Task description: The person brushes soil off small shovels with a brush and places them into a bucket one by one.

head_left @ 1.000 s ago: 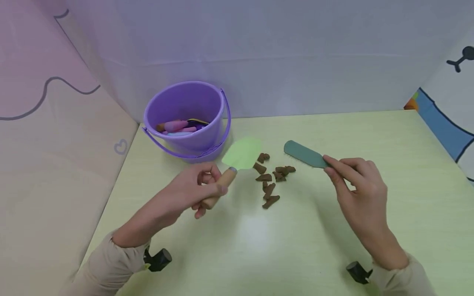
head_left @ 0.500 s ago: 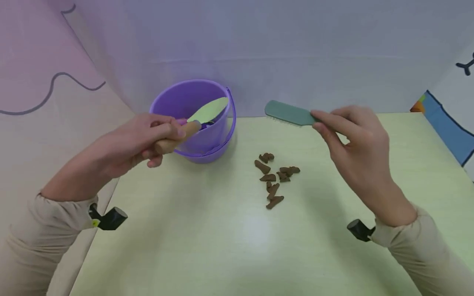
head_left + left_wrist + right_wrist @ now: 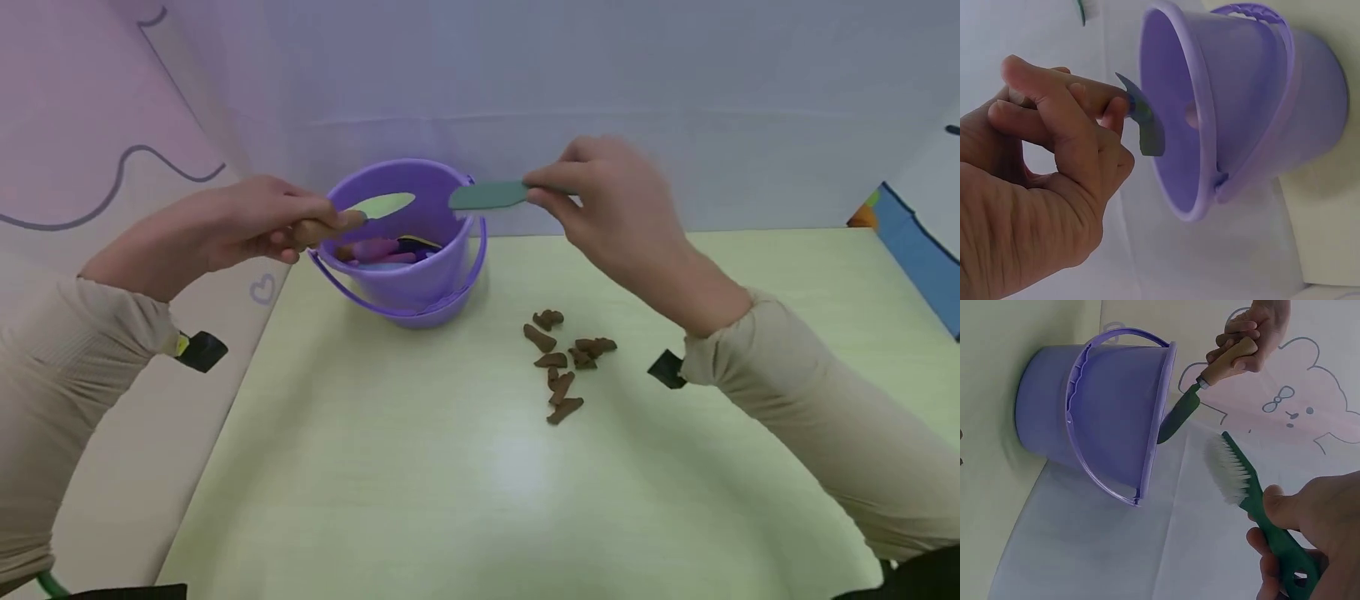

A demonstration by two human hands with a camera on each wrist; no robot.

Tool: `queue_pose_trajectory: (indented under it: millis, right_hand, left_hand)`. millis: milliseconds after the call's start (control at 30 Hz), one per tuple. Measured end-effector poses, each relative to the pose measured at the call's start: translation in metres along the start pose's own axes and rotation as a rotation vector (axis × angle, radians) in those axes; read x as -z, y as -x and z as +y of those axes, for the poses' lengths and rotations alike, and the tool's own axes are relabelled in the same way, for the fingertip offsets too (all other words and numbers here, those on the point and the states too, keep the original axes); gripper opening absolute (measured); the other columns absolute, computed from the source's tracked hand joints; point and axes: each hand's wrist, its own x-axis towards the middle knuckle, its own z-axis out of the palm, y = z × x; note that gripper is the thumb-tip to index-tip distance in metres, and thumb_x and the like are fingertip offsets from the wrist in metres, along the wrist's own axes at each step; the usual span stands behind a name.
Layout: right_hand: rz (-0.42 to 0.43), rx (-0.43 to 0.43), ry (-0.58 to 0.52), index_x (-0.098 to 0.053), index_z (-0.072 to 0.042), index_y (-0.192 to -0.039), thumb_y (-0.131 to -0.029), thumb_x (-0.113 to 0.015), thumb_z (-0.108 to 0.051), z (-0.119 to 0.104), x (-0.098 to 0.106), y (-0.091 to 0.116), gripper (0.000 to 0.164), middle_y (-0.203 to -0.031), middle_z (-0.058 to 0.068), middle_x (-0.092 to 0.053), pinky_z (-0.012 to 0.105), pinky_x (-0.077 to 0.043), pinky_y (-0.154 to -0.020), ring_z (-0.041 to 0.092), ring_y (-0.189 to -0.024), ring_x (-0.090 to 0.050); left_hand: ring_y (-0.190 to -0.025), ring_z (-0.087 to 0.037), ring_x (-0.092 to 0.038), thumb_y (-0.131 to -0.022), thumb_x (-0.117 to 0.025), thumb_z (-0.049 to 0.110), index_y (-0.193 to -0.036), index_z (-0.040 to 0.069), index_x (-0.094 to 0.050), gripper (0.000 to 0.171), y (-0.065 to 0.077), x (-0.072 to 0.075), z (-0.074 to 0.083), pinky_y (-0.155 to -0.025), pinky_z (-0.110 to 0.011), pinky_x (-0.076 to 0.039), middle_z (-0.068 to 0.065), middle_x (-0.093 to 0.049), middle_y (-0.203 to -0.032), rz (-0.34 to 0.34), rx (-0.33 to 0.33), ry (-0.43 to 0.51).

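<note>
A small trowel with a green blade (image 3: 386, 205) and a wooden handle (image 3: 1229, 362) is held in my left hand (image 3: 251, 221), thumb and fingers round the handle. Its blade dips into the mouth of the purple bucket (image 3: 412, 292). My right hand (image 3: 622, 204) grips a green brush (image 3: 487, 196) by its handle. In the right wrist view its white bristles (image 3: 1227, 469) face the bucket and trowel. The brush head hangs in the air just off the bucket's right rim. Pink and other coloured items (image 3: 378, 250) lie inside the bucket.
Several brown crumbly-looking pieces (image 3: 538, 337) lie scattered on the pale table (image 3: 420, 450), right of the bucket. A fabric backdrop (image 3: 675, 108) rises behind the table, with a patterned one at the left. The bucket's handle (image 3: 427, 312) hangs down in front.
My left hand has raised the trowel from the brown pieces and carried it left to the bucket's mouth. My right hand has moved the brush up and left towards the bucket.
</note>
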Motion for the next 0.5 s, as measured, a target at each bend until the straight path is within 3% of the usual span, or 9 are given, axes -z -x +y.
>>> queue_pose_trajectory:
  millis: [67,100,167,367,500]
  right_hand:
    - [-0.074,-0.008,0.042,-0.081,-0.014,-0.115,-0.101,-0.07,-0.023,-0.006,-0.006,-0.013,0.019,-0.097,0.009,-0.073,0.041,-0.045,-0.08,0.03,-0.088,-0.06]
    - [-0.112,-0.005,0.062,-0.082,-0.014,-0.114,-0.101,-0.07,-0.023,-0.009,-0.009,-0.02,0.019,-0.096,0.009,-0.073,0.041,-0.046,-0.08,0.03,-0.088,-0.06]
    - [-0.188,0.009,0.108,-0.081,-0.014,-0.114,-0.102,-0.069,-0.024,-0.015,-0.016,-0.033,0.02,-0.098,0.009,-0.073,0.042,-0.049,-0.083,0.03,-0.09,-0.062]
    - [-0.392,0.046,0.22,-0.081,-0.013,-0.105,-0.102,-0.068,-0.026,-0.03,-0.041,-0.068,0.018,-0.102,0.007,-0.076,0.044,-0.053,-0.086,0.029,-0.094,-0.066]
    - [-0.479,0.068,0.285,-0.076,-0.014,-0.098,-0.102,-0.068,-0.027,-0.043,-0.058,-0.085,0.015,-0.099,0.003,-0.074,0.044,-0.054,-0.084,0.026,-0.092,-0.064]
  left_hand:
    - [-0.058,-0.005,-0.038,-0.099,-0.068,0.041,-0.077,0.021,-0.062,0.03,-0.007,0.003,0.0,-0.062,-0.018,-0.047,0.012,-0.05,-0.065,-0.005,0.024,-0.008]
    - [-0.057,-0.004,-0.04,-0.098,-0.07,0.042,-0.083,0.021,-0.067,0.026,-0.011,0.004,0.0,-0.061,-0.017,-0.048,0.011,-0.04,-0.061,0.003,0.04,-0.01]
    - [-0.056,-0.003,-0.044,-0.096,-0.072,0.041,-0.091,0.019,-0.071,0.023,-0.019,0.006,-0.001,-0.06,-0.017,-0.048,0.012,-0.042,-0.059,0.009,0.062,-0.023]
    - [-0.058,-0.005,-0.052,-0.092,-0.077,0.044,-0.074,0.021,-0.066,0.031,-0.032,0.014,-0.001,-0.062,-0.019,-0.048,0.012,-0.039,-0.053,0.028,0.105,-0.131]
    - [-0.058,-0.004,-0.052,-0.092,-0.077,0.042,-0.066,0.022,-0.06,0.037,-0.037,0.018,-0.002,-0.061,-0.019,-0.046,0.011,-0.044,-0.052,0.033,0.119,-0.171]
